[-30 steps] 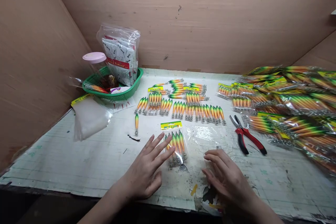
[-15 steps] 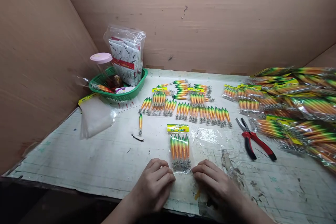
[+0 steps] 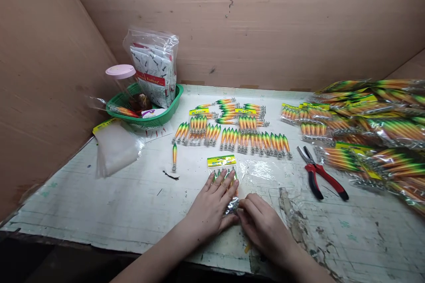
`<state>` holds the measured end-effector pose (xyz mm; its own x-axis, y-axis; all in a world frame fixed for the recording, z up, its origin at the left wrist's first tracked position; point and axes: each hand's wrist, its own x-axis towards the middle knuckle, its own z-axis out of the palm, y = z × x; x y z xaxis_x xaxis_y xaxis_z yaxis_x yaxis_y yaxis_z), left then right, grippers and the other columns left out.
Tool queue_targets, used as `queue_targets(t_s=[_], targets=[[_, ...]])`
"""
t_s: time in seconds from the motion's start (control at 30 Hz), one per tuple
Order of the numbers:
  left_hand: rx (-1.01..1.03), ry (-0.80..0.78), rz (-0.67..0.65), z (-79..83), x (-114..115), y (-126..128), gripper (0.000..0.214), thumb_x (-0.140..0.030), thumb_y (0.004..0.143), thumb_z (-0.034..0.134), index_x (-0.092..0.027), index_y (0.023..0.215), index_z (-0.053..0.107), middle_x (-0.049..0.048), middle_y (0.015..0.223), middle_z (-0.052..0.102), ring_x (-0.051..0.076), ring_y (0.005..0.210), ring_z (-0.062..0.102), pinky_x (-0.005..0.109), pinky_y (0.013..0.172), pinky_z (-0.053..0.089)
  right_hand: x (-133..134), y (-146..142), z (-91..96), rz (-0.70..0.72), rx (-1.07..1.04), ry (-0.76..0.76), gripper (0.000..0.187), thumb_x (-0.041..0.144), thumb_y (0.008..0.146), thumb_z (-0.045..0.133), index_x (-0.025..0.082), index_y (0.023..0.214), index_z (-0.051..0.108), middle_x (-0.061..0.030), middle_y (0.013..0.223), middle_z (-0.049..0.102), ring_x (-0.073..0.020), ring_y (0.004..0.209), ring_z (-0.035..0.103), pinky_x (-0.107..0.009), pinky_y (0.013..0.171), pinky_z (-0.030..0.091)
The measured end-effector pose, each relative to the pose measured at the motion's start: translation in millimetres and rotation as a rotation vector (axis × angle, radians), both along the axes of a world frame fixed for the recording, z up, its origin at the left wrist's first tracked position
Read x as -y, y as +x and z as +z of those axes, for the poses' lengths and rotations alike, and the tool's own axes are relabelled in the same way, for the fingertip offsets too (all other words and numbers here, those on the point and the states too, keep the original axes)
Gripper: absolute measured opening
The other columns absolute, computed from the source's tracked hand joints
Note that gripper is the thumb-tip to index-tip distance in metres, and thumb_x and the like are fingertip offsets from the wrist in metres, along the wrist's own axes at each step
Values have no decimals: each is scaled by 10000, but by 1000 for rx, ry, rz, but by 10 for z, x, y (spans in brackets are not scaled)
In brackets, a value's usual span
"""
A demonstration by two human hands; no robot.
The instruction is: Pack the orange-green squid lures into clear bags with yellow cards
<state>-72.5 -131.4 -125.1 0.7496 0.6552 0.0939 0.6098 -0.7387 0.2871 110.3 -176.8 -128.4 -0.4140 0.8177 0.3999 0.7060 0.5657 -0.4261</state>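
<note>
Plainly, the left hand point(image 3: 212, 205) lies flat, fingers spread and straight, pressing on a clear packet of lures point(image 3: 223, 169) without gripping it. The right hand point(image 3: 262, 225) has its fingers curled, their tips at the packet's near right corner beside the silver hooks; whether they pinch the plastic cannot be told.

The packet rests on the white table point(image 3: 99, 203), well to the left of the red-handled pliers point(image 3: 320, 173). Its yellow header card carries green print too blurred to read; the same cards on packets farther back seem to read "BET LURE".

Left of the pliers and a little farther back lie rows of loose lures point(image 3: 232, 137), orange and green. Right of the pliers is a heap of filled packets point(image 3: 375, 132). Far left of the pliers, by the back wall, a green basket point(image 3: 166, 112) holds a clear bag point(image 3: 152, 64) with a red band whose white script looks like "Fortune", and a pink-lidded jar point(image 3: 120, 72). Just in front of the basket lies a stack of empty bags point(image 3: 114, 148).
</note>
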Motion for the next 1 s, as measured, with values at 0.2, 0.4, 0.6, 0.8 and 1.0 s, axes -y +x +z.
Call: queue_targets(t_s=[0.2, 0.4, 0.6, 0.8, 1.0], targets=[[14, 80, -162, 247, 172, -470, 733, -200, 749, 535, -192, 1428, 260, 95, 1510, 236, 320, 1388, 162, 542, 1091, 200, 73, 397, 227, 241, 187, 186, 259, 133, 899, 394, 130, 1105, 551, -148, 1042, 648, -232, 930, 586, -349, 742, 524], [330, 332, -221, 133, 308, -383, 230, -69, 846, 471, -187, 988, 607, 21, 923, 718, 149, 904, 604, 275, 851, 440, 39, 399, 184, 392, 68, 91, 327, 110, 913, 376, 144, 1219, 486, -124, 1062, 664, -231, 1014, 593, -379, 816, 523], [514, 13, 297, -3, 502, -221, 153, -84, 853, 434, -194, 777, 509, 13, 693, 603, 149, 716, 572, 283, 690, 443, 118, 193, 86, 98, -251, -232, 166, 124, 901, 402, 221, 891, 536, -35, 790, 623, -157, 744, 599, -282, 633, 507], [461, -63, 622, -123, 598, -40, 159, -152, 883, 410, -214, 751, 471, 10, 677, 580, 163, 636, 539, 278, 584, 428, 175, -88, -93, -339, -294, -210, 193, 248, 920, 411, 213, 755, 504, -4, 658, 541, -152, 617, 527, -262, 555, 421], [331, 9, 745, -64, 505, 94, 194, -195, 868, 430, -221, 675, 436, -5, 580, 567, 165, 519, 508, 283, 527, 382, 142, -310, -170, -539, -194, -114, 221, 241, 913, 384, 222, 703, 449, -7, 635, 494, -183, 613, 466, -302, 571, 335]])
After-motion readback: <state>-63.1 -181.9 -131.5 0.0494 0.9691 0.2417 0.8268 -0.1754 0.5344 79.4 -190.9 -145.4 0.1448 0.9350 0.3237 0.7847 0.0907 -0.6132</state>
